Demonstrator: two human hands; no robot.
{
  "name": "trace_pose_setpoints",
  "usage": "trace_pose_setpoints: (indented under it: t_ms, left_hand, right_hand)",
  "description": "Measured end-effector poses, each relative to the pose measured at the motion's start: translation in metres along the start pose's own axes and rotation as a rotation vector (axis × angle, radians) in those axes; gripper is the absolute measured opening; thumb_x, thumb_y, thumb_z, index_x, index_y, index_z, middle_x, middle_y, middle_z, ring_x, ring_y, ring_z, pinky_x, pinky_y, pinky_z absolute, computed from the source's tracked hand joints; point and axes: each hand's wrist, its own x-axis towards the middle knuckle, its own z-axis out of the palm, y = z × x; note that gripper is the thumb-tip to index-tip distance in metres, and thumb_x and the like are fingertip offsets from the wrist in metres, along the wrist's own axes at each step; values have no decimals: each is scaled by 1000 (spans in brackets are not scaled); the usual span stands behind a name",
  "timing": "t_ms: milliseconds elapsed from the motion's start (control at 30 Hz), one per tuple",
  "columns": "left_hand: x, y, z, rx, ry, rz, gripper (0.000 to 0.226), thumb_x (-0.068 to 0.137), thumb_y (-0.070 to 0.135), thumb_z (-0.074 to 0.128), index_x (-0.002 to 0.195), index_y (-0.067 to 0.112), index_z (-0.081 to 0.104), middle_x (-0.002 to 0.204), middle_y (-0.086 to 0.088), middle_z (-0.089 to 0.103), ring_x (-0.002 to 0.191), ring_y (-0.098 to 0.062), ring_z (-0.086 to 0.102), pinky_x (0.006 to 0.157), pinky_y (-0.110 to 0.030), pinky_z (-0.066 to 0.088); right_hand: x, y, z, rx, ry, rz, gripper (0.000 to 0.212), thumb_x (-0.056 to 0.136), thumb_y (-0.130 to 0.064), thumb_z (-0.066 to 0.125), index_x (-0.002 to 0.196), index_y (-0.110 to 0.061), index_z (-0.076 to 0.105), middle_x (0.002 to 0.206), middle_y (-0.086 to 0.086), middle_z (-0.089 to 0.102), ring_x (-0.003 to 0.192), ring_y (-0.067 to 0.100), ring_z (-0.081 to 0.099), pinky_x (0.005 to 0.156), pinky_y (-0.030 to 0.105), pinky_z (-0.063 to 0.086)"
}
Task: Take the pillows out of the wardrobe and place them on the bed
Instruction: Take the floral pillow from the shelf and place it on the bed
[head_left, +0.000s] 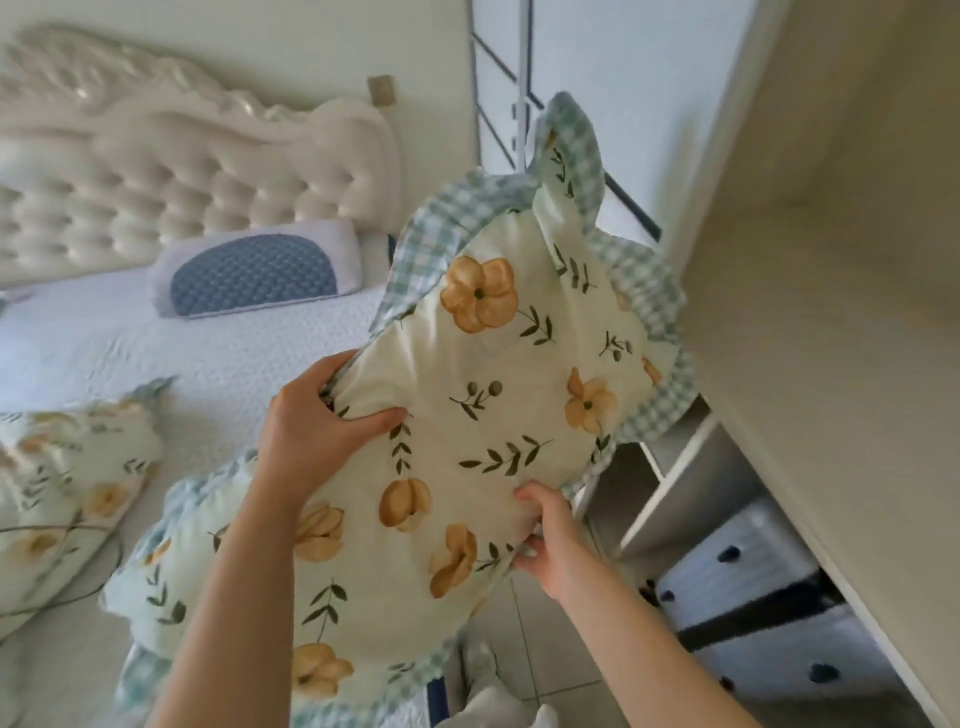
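I hold a cream floral pillow (498, 374) with a blue-checked frill in the air between the bed and the wardrobe. My left hand (317, 421) grips its left edge. My right hand (550, 540) grips its lower right edge. A second floral pillow (218, 582) lies on the bed's near corner, partly under my left arm. A third floral pillow (57, 499) lies on the bed at the far left. The white-quilted bed (156, 353) fills the left side. The wardrobe (831, 312) stands open on the right, its beige door close to the held pillow.
A white pillow with a blue patch (254, 275) leans at the tufted cream headboard (156, 182). Inside the wardrobe are white shelves (675, 483) and white fabric boxes with dark dots (753, 566). Tiled floor (545, 665) shows between bed and wardrobe. A window (519, 78) is behind.
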Motion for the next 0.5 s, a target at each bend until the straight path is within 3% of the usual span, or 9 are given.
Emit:
trace_pose_setpoints:
  t_ms: [167, 267, 400, 433, 500]
  left_hand:
    - [42, -45, -35, -34, 126, -123, 69, 49, 61, 87, 112, 51, 62, 94, 34, 67, 84, 10, 64, 78, -33, 57]
    - [75, -60, -47, -62, 182, -138, 66, 49, 61, 87, 110, 55, 61, 94, 37, 65, 86, 14, 60, 76, -26, 52]
    - [116, -76, -54, -126, 239, -165, 63, 50, 58, 88, 107, 51, 63, 94, 33, 66, 85, 12, 62, 71, -21, 50]
    - [125, -80, -56, -154, 253, -178, 58, 50, 56, 89, 102, 54, 64, 95, 33, 67, 84, 11, 63, 68, -17, 50]
    - [141, -90, -57, -221, 288, -214, 53, 49, 53, 90, 96, 54, 65, 93, 29, 69, 80, 8, 65, 62, -14, 51]
  right_hand:
    - [43, -26, 61, -118, -76, 29, 49, 75, -27, 68, 121, -19, 53, 112, 10, 60, 104, 32, 57, 89, 47, 52]
    - [68, -52, 97, -162, -121, 4, 54, 75, -43, 71, 122, -21, 54, 113, 6, 63, 102, 28, 59, 82, 43, 52]
    - [97, -83, 141, -206, -164, -34, 77, 73, -73, 58, 134, -26, 50, 129, 7, 61, 71, 14, 54, 64, 34, 47]
    - [105, -90, 150, -231, -172, -62, 78, 74, -75, 54, 137, -28, 48, 129, 5, 60, 71, 13, 53, 65, 34, 47]
    - [120, -105, 167, -287, -189, -157, 75, 78, -75, 49, 140, -33, 42, 129, -2, 56, 93, 14, 59, 80, 36, 51]
